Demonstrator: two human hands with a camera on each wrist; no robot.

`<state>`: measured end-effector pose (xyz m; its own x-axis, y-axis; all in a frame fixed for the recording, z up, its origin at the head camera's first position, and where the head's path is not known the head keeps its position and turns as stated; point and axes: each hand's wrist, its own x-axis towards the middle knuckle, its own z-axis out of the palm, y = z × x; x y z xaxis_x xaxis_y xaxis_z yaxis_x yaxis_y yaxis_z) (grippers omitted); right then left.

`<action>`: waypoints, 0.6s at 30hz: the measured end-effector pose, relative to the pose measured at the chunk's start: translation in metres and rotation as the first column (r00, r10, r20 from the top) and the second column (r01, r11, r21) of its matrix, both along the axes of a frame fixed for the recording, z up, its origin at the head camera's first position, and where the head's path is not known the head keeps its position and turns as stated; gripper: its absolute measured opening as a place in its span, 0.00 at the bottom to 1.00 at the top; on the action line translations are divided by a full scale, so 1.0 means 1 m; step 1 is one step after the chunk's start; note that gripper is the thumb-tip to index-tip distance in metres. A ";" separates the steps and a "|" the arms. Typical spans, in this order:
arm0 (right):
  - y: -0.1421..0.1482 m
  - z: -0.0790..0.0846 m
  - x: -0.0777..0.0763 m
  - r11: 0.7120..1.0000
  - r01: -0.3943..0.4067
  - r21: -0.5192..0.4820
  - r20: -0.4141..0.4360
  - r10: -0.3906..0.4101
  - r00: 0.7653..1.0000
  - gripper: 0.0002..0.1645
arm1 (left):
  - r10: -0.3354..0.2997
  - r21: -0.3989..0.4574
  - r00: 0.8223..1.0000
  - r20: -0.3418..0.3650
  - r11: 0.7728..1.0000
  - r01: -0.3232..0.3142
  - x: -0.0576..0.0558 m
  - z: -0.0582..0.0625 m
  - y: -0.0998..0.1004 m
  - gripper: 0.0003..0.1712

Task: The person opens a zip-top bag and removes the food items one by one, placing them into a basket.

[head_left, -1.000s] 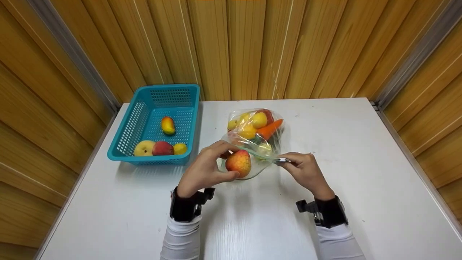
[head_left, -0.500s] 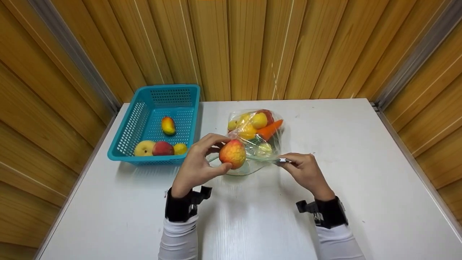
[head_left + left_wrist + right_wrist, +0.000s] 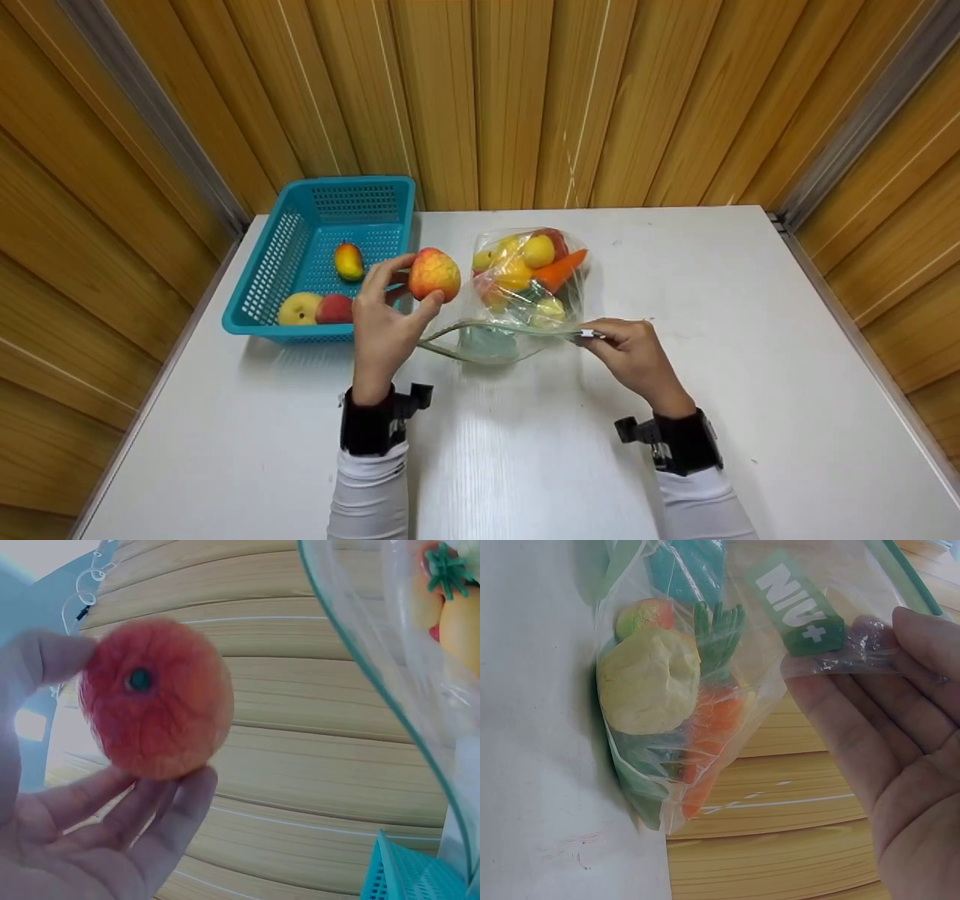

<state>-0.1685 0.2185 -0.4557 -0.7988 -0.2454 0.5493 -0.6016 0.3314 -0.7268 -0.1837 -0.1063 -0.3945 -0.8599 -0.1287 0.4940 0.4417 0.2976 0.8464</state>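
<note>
My left hand (image 3: pixel 388 315) holds a round red-and-yellow fruit (image 3: pixel 435 275) between thumb and fingers. In the head view it overlaps the right edge of the blue basket. The left wrist view shows the fruit's wrinkled red skin and a green stem spot (image 3: pixel 139 679). My right hand (image 3: pixel 628 356) pinches the right end of the mouth of a clear zip bag (image 3: pixel 495 349), beside its white slider (image 3: pixel 586 332). The bag's mouth gapes on the left. Inside it are a carrot (image 3: pixel 561 270), a pale round vegetable (image 3: pixel 649 682) and several yellow and red fruits.
The blue perforated basket (image 3: pixel 251 300) stands at the left. In it lie a small mango (image 3: pixel 349 261), a pale yellow fruit (image 3: pixel 300 308) and a red one (image 3: pixel 334 308). A wood-panelled wall (image 3: pixel 510 105) rises behind the white table (image 3: pixel 712 300).
My left hand has moved out of the bag's mouth, up and to the left, with the fruit still in its fingers. The right hand has stayed in place on the bag.
</note>
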 end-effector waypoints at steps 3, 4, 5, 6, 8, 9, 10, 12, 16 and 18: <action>0.000 -0.001 0.000 1.000 0.001 0.000 -0.009 -0.001 1.000 0.10 | 0.100 0.012 0.995 0.025 0.995 -0.100 -0.005 -0.004 -0.003 0.30; 0.000 -0.001 0.000 1.000 0.004 0.000 -0.011 -0.004 1.000 0.10 | 0.130 0.011 0.991 0.033 0.991 -0.131 -0.007 -0.005 -0.004 0.30; 0.000 -0.002 0.000 1.000 0.006 0.000 -0.012 -0.006 1.000 0.10 | 0.162 0.001 0.986 0.040 0.987 -0.162 -0.009 -0.006 -0.005 0.30; 0.000 -0.002 -0.001 1.000 0.007 -0.001 -0.011 -0.007 1.000 0.10 | 0.193 -0.008 0.980 0.047 0.981 -0.192 -0.011 -0.008 -0.007 0.30; 0.000 -0.002 -0.001 1.000 0.008 -0.002 -0.009 -0.008 1.000 0.10 | 0.250 -0.030 0.967 0.058 0.968 -0.248 -0.015 -0.011 -0.011 0.31; 0.000 -0.002 -0.001 1.000 0.007 -0.003 -0.009 -0.007 1.000 0.10 | 0.279 -0.047 0.958 0.062 0.960 -0.276 -0.017 -0.014 -0.013 0.32; 0.000 -0.002 -0.001 1.000 0.007 -0.003 -0.009 -0.007 1.000 0.10 | 0.305 -0.063 0.950 0.064 0.952 -0.301 -0.020 -0.017 -0.016 0.32; 0.000 -0.002 -0.001 1.000 0.004 -0.003 -0.011 -0.004 1.000 0.10 | 0.358 -0.094 0.931 0.070 0.932 -0.351 -0.024 -0.023 -0.022 0.33; 0.000 -0.001 0.000 1.000 0.003 -0.003 -0.012 -0.003 1.000 0.10 | 0.432 -0.142 0.898 0.078 0.897 -0.419 -0.032 -0.037 -0.033 0.35; 0.000 0.000 0.000 1.000 0.004 -0.001 -0.006 -0.004 1.000 0.10 | 0.457 -0.163 0.886 0.081 0.883 -0.440 -0.036 -0.043 -0.038 0.35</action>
